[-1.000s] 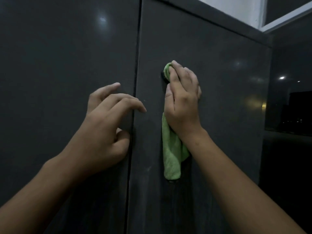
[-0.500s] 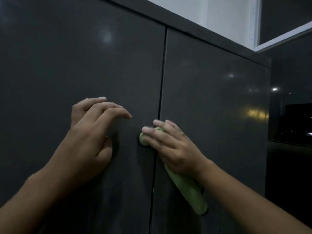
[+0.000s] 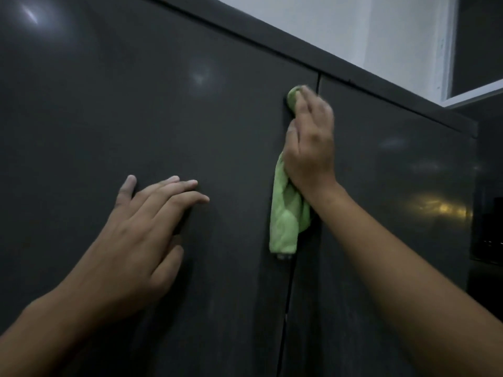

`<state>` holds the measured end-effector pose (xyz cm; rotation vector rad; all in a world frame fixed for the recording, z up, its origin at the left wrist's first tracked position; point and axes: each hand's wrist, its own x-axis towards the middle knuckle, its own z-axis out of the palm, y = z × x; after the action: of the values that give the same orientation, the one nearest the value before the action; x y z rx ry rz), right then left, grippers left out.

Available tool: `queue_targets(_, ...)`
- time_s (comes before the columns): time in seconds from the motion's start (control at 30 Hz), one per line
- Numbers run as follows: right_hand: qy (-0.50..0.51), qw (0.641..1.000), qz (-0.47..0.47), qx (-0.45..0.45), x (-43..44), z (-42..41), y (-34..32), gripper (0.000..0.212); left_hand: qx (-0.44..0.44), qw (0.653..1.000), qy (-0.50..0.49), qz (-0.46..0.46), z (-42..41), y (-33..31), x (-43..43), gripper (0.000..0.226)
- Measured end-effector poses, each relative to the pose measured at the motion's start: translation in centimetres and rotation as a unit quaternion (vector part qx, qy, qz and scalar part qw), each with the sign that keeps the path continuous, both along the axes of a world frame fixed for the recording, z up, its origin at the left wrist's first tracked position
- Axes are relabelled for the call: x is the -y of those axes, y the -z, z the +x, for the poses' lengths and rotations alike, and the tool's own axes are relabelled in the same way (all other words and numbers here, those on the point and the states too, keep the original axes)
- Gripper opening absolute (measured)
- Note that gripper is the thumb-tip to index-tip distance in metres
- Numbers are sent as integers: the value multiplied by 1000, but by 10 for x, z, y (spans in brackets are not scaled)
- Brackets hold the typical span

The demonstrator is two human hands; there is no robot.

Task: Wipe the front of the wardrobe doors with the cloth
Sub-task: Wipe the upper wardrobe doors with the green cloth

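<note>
Green cloth (image 3: 285, 213) pinned against the dark grey wardrobe (image 3: 381, 85), right at the seam (image 3: 289, 295) between left door (image 3: 163, 118) and right door (image 3: 394, 213), close under the top edge. Seen from the head view: right hand (image 3: 310, 148) laid over it, fingers stretched upward and pressing rather than clenched, slightly blurred. Green tip peeking out past the fingertips, loose end hanging below the wrist. Further along, left hand (image 3: 141, 235) released, holding nothing, fingers spread and resting on the left door, well apart from the cloth. Glossy fronts with faint light reflections. White wall (image 3: 353, 28) above.
</note>
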<state>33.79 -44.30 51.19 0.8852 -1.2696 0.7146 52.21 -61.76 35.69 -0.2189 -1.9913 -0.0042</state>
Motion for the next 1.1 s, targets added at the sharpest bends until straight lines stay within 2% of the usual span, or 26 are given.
queue_targets(0.17, 6, 978, 184, -96, 8, 18, 97, 45, -21, 999, 26, 21, -2, 3, 2, 60)
queue_targets(0.27, 28, 937, 316, -146, 6, 25, 145, 50, -43, 998, 41, 28, -1, 3, 4, 58)
queue_targets(0.33, 50, 907, 368, -200, 1, 22, 142, 50, -52, 998, 39, 25, 1, 2, 7, 56)
queue_targets(0.4, 62, 904, 360, -224, -1, 18, 117, 48, -57, 997, 34, 24, 5, 3, 10, 53)
queue_targets(0.43, 63, 918, 328, -215, -1, 17, 99, 46, -57, 998, 31, 27, 7, 4, 12, 52)
queue_targets(0.5, 43, 960, 225, -162, 4, 15, 63, 44, -57, 997, 23, 35, 11, 6, 17, 53)
queue_targets(0.57, 10, 987, 134, -87, 15, 19, 33, 42, -65, 997, 19, 48, 15, 7, 21, 53)
queue_targets(0.7, 8, 999, 39, -20, 58, 45, 17, 50, -103, 990, 34, 91, 25, 3, 19, 53)
queue_targets(0.83, 0, 994, 113, 2, 95, 82, 47, 72, -147, 983, 34, 102, 33, -9, 9, 47)
queue_targets(0.9, -34, 984, 173, -10, 107, 99, 65, 73, -177, 976, 27, 121, 38, -17, 6, 44)
queue_targets(1.0, -91, 964, 251, 2, 114, 116, 94, 70, -221, 954, 22, 202, 49, -20, 12, 34)
queue_targets(1.1, -113, 942, 316, 10, 115, 122, 129, 74, -199, 943, -9, 267, 61, -15, 18, 32)
